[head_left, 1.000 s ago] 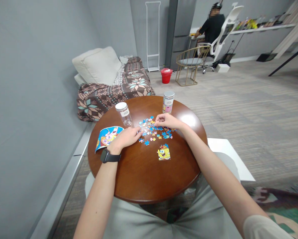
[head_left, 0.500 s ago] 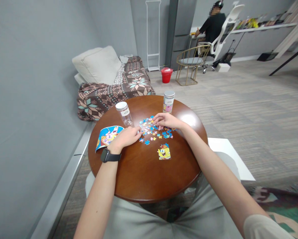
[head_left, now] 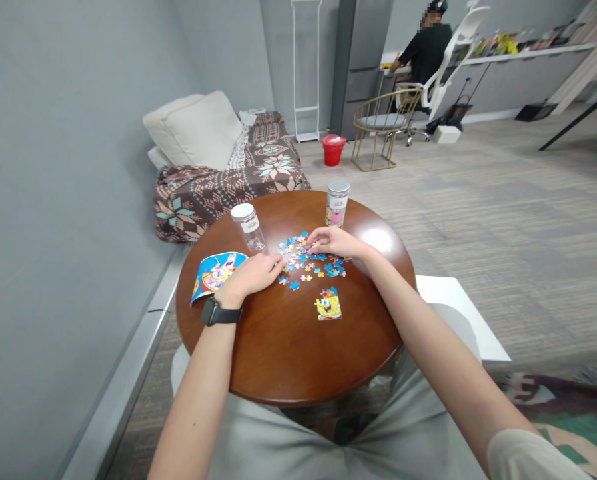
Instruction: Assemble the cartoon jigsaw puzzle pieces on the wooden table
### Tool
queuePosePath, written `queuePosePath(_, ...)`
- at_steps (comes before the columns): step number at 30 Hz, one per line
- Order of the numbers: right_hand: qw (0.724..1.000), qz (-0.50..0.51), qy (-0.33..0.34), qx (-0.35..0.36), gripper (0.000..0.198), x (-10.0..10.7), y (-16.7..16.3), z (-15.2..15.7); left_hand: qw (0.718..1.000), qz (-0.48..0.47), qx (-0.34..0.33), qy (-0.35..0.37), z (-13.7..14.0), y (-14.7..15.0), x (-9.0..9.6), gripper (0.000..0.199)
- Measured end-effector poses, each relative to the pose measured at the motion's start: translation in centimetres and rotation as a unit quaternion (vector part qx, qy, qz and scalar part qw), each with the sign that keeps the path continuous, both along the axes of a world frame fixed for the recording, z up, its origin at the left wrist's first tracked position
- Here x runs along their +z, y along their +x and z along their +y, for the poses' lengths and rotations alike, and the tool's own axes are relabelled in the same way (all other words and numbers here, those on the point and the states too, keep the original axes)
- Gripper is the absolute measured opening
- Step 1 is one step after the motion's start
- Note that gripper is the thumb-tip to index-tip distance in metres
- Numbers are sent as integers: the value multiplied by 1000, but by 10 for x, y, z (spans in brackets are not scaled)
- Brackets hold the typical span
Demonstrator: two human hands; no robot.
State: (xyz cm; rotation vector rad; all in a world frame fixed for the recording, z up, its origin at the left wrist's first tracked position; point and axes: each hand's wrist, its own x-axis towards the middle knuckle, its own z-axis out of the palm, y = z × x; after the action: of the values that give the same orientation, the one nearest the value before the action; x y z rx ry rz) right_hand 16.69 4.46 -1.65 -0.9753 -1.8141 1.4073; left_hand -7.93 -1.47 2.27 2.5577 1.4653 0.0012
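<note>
A loose heap of jigsaw puzzle pieces (head_left: 298,257), mostly blue with pink and yellow, lies on the round brown table (head_left: 278,340). At the heap's left edge rests my left hand (head_left: 259,272), fingers stretched out and holding nothing I can see. My right hand (head_left: 334,241) reaches over the far right of the heap, its fingers bent but apart and touching pieces. Closer to me is a small joined puzzle section (head_left: 328,305) with a yellow cartoon face. A curled picture sheet (head_left: 213,277) lies left, partly behind my left hand.
Behind the heap stand a clear jar with a white lid (head_left: 251,230) on the left and a printed jar with a silver lid (head_left: 336,205) on the right. Farther off are a covered sofa (head_left: 273,160), a red bucket (head_left: 333,151), a gold chair (head_left: 383,123) and a seated person (head_left: 426,53).
My right hand's fingers and thumb have shifted slightly over the pieces and drawn a little closer together. My left hand stays almost in place.
</note>
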Motion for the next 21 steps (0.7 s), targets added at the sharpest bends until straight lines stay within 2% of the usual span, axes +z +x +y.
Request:
queuePosePath(7,1000,-8,-25,9,22,3,-2,-4,1000,1,-15,-19,1,-2,0,39)
queuePosePath(14,999,-40,1,7,26,6,-1,-4,1000,10,-2,4,0,0,-2,37)
queuePosePath(18,1000,1,-4,23,14,4,0,-3,1000,11,6,10,-1,0,-2,35)
queuePosePath(21,999,30,-23,34,23,3,0,-3,1000,6,6,10,-1,0,-1,32)
